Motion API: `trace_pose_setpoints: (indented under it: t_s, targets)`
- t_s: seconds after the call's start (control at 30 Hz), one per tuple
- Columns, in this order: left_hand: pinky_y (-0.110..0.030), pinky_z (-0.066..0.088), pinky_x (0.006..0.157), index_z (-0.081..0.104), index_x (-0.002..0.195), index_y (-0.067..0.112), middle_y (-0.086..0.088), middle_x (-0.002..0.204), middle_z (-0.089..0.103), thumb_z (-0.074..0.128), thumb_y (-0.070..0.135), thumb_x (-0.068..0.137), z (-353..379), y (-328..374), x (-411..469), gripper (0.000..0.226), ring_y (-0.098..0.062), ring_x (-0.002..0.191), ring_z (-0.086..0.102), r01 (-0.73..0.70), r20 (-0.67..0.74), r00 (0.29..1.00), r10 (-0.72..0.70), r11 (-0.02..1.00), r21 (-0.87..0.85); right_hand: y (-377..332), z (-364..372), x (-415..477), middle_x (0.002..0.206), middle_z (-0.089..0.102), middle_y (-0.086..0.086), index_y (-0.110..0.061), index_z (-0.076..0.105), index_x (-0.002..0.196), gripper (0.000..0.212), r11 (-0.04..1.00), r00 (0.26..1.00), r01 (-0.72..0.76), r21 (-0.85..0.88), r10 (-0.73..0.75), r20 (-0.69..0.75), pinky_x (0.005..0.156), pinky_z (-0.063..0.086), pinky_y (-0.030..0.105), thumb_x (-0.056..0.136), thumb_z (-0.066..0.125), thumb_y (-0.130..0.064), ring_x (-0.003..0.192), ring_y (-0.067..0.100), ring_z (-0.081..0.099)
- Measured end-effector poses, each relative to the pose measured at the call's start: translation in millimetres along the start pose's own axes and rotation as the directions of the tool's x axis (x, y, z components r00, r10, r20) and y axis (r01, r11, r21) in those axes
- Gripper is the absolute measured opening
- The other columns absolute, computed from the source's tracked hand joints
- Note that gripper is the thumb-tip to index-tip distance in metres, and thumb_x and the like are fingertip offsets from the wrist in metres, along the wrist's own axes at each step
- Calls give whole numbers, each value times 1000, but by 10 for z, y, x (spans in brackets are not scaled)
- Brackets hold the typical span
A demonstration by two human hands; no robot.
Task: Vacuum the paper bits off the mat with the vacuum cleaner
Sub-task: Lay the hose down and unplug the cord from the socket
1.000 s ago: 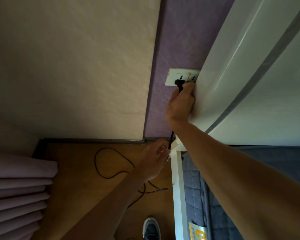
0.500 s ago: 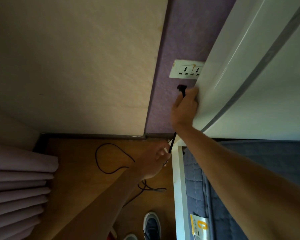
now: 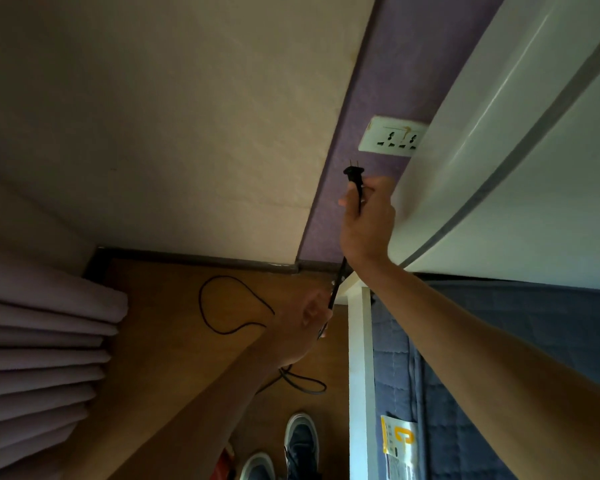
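Two dark shoes (image 3: 300,441) are seen at the bottom edge on the wooden floor (image 3: 174,341), beside a white post (image 3: 360,375) with a blue quilt (image 3: 499,323) to its right. Folded curtain pleats (image 3: 42,341) are stacked at the left. A black cord (image 3: 337,282) is looped loosely over the floor and is carried upward through both hands. Lower down, the cord is gripped by the left hand (image 3: 305,327), with the fingers curled round it. Higher up, the cord's neck is pinched by the right hand (image 3: 366,223) just under the black plug (image 3: 354,173). The plug is held upright in the air with its two prongs pointed up. The white wall socket (image 3: 392,136) is set on the purple strip of wall (image 3: 378,81) just above the plug and is not touched by it. Part of the socket's right end is covered by a white panel (image 3: 499,133).
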State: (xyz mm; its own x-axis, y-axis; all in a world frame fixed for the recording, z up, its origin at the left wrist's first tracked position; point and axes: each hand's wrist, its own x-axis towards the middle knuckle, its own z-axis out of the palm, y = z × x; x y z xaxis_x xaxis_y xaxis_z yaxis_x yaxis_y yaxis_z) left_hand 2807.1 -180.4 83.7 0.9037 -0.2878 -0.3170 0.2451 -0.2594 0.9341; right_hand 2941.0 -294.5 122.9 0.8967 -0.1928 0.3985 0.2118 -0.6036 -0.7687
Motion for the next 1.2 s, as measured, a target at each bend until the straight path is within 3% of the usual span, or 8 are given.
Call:
trace_pose_setpoints:
  t_s: [0.13, 0.4, 0.57, 0.73, 0.87, 0.97, 1.1, 1.2]
  targets:
    - [-28, 46, 58, 51, 81, 24, -3, 67, 56, 46, 20, 103, -185, -172, -131, 23, -15, 63, 57, 33, -87, 996, -37, 998, -45, -245, 226, -100, 76, 61, -9, 4, 47, 106, 20, 997, 996, 48, 56, -53, 77, 53, 42, 10, 101, 49, -15, 61, 2, 58]
    - [-31, 47, 49, 52, 84, 16, 6, 61, 53, 49, 11, 101, -603, -586, -546, 18, -9, 54, 57, 1, -346, 938, -26, 997, -71, -760, 1024, -504, 86, 72, 2, -1, 47, 113, 22, 970, 934, 160, 181, -208, 289, 50, 44, 14, 101, 50, -19, 66, 9, 65]
    - [-16, 43, 48, 53, 93, 8, 14, 56, 56, 49, 10, 100, -699, -864, -937, 8, -3, 52, 56, 78, -486, 867, -106, 994, -78, -1021, 1413, -963, 76, 63, -6, 2, 46, 114, 20, 942, 840, 152, 300, -283, 464, 44, 39, 11, 100, 50, -12, 58, 3, 59]
    - [-11, 39, 48, 51, 85, 25, 9, 56, 51, 50, 6, 99, -586, -1067, -1307, 24, 2, 49, 51, 146, -596, 774, -214, 976, -160, -1193, 1673, -1497, 77, 62, -9, -5, 45, 114, 17, 913, 679, 155, 376, -375, 631, 48, 46, 14, 102, 48, -17, 60, 3, 61]
    - [-23, 38, 51, 49, 89, 6, -6, 64, 52, 49, 3, 96, -304, -1322, -1581, 8, -13, 53, 48, 122, -697, 655, -290, 952, -282, -1297, 1793, -2075, 71, 54, -9, -10, 46, 115, 19, 897, 500, 165, 411, -435, 749, 43, 38, 17, 102, 47, -24, 52, 5, 52]
    - [-26, 35, 47, 46, 86, 15, 12, 60, 46, 47, 3, 95, -67, -1405, -1758, 15, -8, 51, 41, 64, -780, 528, -335, 932, -357, -1382, 1848, -2551, 76, 54, -11, -10, 47, 116, 21, 876, 400, 188, 444, -481, 780, 44, 41, 19, 101, 47, -25, 55, 4, 52]
    - [-40, 41, 53, 46, 85, 19, 10, 63, 49, 51, 10, 94, 159, -1536, -2006, 14, -11, 57, 44, 41, -799, 369, -475, 867, -497, -1540, 1825, -3180, 79, 51, -15, -6, 48, 114, 18, 849, 247, 150, 507, -528, 812, 51, 41, 11, 101, 49, -19, 64, -3, 53]
    - [-31, 42, 58, 47, 85, 21, 16, 65, 50, 53, 14, 95, 319, -1687, -2255, 14, -2, 59, 43, 25, -795, 277, -540, 831, -556, -1626, 1756, -3610, 81, 51, -11, -4, 49, 112, 17, 827, 142, 139, 544, -561, 816, 55, 41, 11, 100, 50, -17, 67, -4, 53]
